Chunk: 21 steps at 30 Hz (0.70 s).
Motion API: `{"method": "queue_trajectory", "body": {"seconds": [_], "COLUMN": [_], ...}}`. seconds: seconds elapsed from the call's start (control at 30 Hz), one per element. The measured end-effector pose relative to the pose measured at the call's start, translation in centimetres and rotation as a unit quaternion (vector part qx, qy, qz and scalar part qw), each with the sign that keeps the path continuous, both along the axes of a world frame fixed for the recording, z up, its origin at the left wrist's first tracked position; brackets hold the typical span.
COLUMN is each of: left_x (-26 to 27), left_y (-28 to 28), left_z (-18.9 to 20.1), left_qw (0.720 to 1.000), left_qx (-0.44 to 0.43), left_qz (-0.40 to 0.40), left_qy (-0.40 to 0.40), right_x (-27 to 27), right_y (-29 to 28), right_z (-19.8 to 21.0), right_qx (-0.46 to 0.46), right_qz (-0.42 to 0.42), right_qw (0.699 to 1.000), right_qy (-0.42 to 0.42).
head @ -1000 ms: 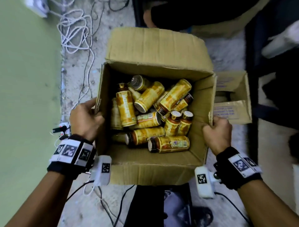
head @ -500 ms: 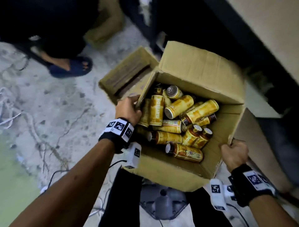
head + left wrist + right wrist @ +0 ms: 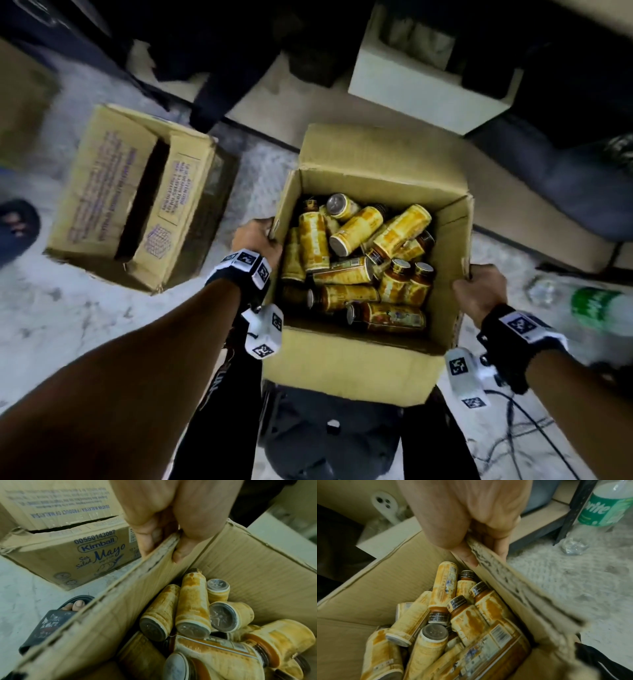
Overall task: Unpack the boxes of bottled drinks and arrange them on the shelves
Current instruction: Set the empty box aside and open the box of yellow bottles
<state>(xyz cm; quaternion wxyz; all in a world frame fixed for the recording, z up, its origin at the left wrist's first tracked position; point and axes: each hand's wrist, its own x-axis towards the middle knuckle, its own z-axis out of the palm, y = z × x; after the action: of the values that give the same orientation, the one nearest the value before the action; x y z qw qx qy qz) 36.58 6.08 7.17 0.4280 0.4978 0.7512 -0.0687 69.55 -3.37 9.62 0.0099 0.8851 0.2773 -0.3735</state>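
Observation:
An open cardboard box (image 3: 346,370) hangs in front of me, held at both sides. Inside lie several small yellow-labelled drink bottles (image 3: 356,260) in a loose heap, some with dark caps up. My left hand (image 3: 255,240) grips the box's left wall, thumb outside and fingers (image 3: 178,550) curled over the edge. My right hand (image 3: 478,291) grips the right wall the same way, its thumb (image 3: 465,555) inside the box (image 3: 359,591). The bottles (image 3: 192,609) and bottles (image 3: 465,615) fill the wrist views. The lowest bottles are hidden under the others.
A second cardboard box (image 3: 137,198), printed "Kimball Mayo" (image 3: 101,551), lies on the grey floor to the left. A sandalled foot (image 3: 51,620) stands beside it. A Sprite bottle (image 3: 599,308) lies at right by a dark shelf post (image 3: 570,512). A low shelf board (image 3: 428,85) is ahead.
The box has swung round with me, both hands keeping their grip on its walls. The green wall and cables have left the view; the shelf base and Sprite bottle have come in.

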Motion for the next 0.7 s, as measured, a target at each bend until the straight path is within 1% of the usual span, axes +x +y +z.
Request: {"method": "queue_trajectory", "body": {"seconds": [0.1, 0.2, 0.3, 0.37, 0.43, 0.5, 0.6, 0.63, 0.7], "left_x": [0.2, -0.3, -1.2, -1.9, -2.5, -3.0, -3.2, -3.3, -3.2], "left_y": [1.5, 3.7, 5.2, 6.1, 7.1, 8.0, 8.0, 7.8, 7.3], "left_z": [-2.0, -2.9, -3.2, -3.5, -3.7, -3.3, -2.9, -3.1, -3.0], "left_qw": [0.999, 0.998, 0.994, 0.991, 0.988, 0.988, 0.983, 0.981, 0.980], "left_qx": [0.008, -0.005, -0.013, -0.029, -0.063, -0.088, -0.115, -0.119, -0.134], "left_qz": [-0.012, -0.008, -0.066, -0.094, -0.100, -0.095, -0.129, -0.142, -0.142], "left_qy": [0.033, 0.066, 0.084, 0.093, 0.103, 0.087, 0.068, 0.062, 0.049], "right_x": [-0.5, -1.5, -3.0, -3.6, -3.7, -3.6, -3.6, -3.7, -4.4], "right_y": [0.6, 1.7, 2.7, 2.9, 2.5, 2.4, 2.5, 2.5, 2.8], "right_z": [-2.4, -3.9, -4.7, -5.2, -5.5, -5.4, -5.2, -5.3, -4.6], "right_qx": [-0.015, -0.004, -0.017, -0.017, -0.020, -0.049, -0.064, -0.077, -0.098], "right_qz": [-0.009, -0.020, -0.011, 0.004, 0.053, 0.089, 0.058, 0.054, 0.063], "right_qw": [1.000, 0.999, 0.999, 0.999, 0.997, 0.993, 0.994, 0.993, 0.991], "right_qy": [0.015, 0.025, 0.032, 0.047, 0.056, 0.056, 0.068, 0.064, 0.063]}}
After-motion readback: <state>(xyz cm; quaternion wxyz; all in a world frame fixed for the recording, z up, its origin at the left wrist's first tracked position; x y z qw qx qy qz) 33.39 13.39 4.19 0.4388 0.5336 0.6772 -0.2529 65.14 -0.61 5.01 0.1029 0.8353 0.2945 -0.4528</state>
